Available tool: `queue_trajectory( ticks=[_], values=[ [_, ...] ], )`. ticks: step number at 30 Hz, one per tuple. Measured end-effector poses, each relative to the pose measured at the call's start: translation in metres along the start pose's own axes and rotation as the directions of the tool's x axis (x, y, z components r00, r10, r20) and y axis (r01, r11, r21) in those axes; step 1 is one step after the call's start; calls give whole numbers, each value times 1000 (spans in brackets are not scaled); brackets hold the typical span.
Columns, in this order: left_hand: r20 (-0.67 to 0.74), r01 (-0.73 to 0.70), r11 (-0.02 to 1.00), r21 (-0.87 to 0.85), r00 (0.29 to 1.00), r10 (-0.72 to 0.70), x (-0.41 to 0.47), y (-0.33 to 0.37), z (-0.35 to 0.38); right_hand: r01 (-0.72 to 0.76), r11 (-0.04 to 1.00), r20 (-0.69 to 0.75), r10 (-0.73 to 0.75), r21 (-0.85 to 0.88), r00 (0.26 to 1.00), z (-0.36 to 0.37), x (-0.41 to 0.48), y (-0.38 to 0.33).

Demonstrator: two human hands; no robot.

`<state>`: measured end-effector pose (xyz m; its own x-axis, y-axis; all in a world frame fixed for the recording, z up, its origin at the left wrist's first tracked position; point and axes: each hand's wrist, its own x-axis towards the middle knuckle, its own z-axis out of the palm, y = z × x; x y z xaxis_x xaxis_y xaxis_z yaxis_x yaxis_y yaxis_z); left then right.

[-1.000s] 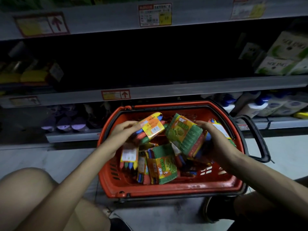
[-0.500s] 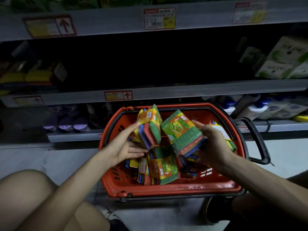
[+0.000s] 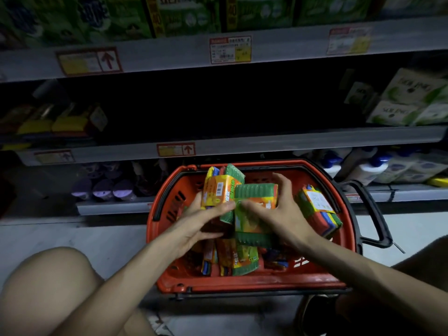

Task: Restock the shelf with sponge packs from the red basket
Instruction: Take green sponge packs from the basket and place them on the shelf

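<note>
Head view | left hand (image 3: 202, 223) grips one barcode pack (image 3: 217, 190) | right hand (image 3: 277, 214) grips one green pack (image 3: 255, 193) | one red basket (image 3: 242, 284)

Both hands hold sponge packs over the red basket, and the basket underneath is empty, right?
Not empty: the head view shows more packs lying in the red basket under the left hand and right hand, both holding sponge packs.

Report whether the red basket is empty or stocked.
Not empty: sponge packs lie in the red basket, another pack leans against its right wall; left hand and right hand each hold one.
</note>
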<state>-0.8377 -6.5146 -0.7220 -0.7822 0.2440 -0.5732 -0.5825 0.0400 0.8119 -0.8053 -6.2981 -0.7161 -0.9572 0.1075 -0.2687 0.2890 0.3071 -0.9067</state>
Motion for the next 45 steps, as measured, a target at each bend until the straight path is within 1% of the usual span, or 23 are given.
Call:
queue_trajectory(
  ticks=[1,3,5,8,10,12,14,16,17,19,20,21,23,25,29,33,34,36,38,40,42,44,45],
  values=[
    [-12,0,999,34,1000,1,-1,1,3,27,999,24,-26,-34,999,1,0,1],
    [-57,0,997,72,998,5,-2,3,6,48,998,42,-46,-43,998,2,2,0],
    [-120,-2,996,87,993,13,-3,4,8,47,995,17,-46,-89,999,0,6,-3],
    [-303,4,981,196,951,57,-11,12,9,70,940,2,-74,-334,997,-13,10,-10],
    [-390,21,958,286,916,96,-18,15,6,74,906,13,-76,-418,997,-22,13,-11],
    [-387,12,954,299,915,110,-24,14,0,74,912,29,-68,-404,997,-25,12,-13],
    [-327,-18,948,316,937,127,-33,14,-7,110,920,61,-94,-377,994,-25,12,-18],
    [-277,-48,924,379,947,163,-42,19,-14,183,885,107,-151,-427,983,-27,12,-25],
    [-266,-58,907,417,947,182,-45,24,-19,240,835,146,-192,-495,970,-29,12,-28],
    [-262,-56,868,494,942,210,-47,36,-35,362,688,249,-263,-629,932,-33,15,-32],
    [-271,-42,847,531,938,217,-46,42,-44,401,636,284,-282,-660,916,-33,17,-32],
    [-289,-20,829,558,932,218,-45,47,-52,413,623,298,-286,-664,911,-32,18,-34],
    [-307,-9,805,594,922,236,-43,55,-65,412,664,305,-278,-624,911,-27,22,-38],
    [-294,-40,792,609,916,272,-41,62,-73,446,658,352,-280,-606,893,-22,25,-41],
    [-228,-161,811,562,912,339,-31,77,-79,505,629,396,-318,-592,861,-18,30,-47],
    [-186,-319,829,458,878,441,-20,91,-69,580,603,461,-362,-548,811,-15,34,-47],
    [-203,-343,842,417,867,454,-18,93,-63,584,622,472,-360,-522,805,-14,35,-47],
    [-261,-373,883,285,856,446,-11,93,-51,564,724,488,-353,-398,798,-10,36,-48],
    [-329,-377,914,152,853,406,-3,89,-42,489,847,485,-344,-210,804,-5,34,-48],
    [-379,-364,927,90,848,370,4,84,-34,389,919,463,-316,-70,828,-1,32,-46],
    [-346,-364,931,32,870,352,8,81,-28,348,937,421,-302,-34,855,1,34,-45],
    [-239,-336,942,13,914,329,10,80,-25,314,949,383,-277,-38,881,0,39,-43],
    [-172,-299,953,47,937,303,9,80,-25,300,953,375,-264,-38,889,0,41,-43]
  ],
)
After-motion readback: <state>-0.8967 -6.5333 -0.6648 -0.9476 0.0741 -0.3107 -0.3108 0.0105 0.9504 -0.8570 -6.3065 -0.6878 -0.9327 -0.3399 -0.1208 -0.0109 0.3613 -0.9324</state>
